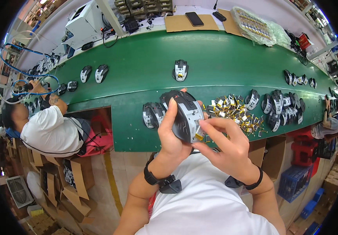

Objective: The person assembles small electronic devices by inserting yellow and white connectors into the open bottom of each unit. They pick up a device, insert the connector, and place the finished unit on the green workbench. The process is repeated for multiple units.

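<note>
My left hand point(171, 135) is wrapped round a black and grey computer mouse point(184, 117), tilted with its white inner part facing right. At its lower right side, the thumb and fingers of my right hand point(225, 143) pinch a small silver battery with yellow tape point(198, 134), which sits against the opening in the mouse. The fingers partly hide it. Close to the right of my hands lies a loose pile of similar small batteries point(231, 107) with short wires. Two more mice point(148, 115) lie just left of the held one, partly hidden behind my left hand.
On the green bench point(137, 58), one mouse point(180, 70) lies ahead and a cluster of mice point(282, 105) lies right. A phone point(194, 18) rests on cardboard beside bubble-wrapped parts point(253, 25) at the back. One person point(55, 129) sits left, another point(325, 127) far right.
</note>
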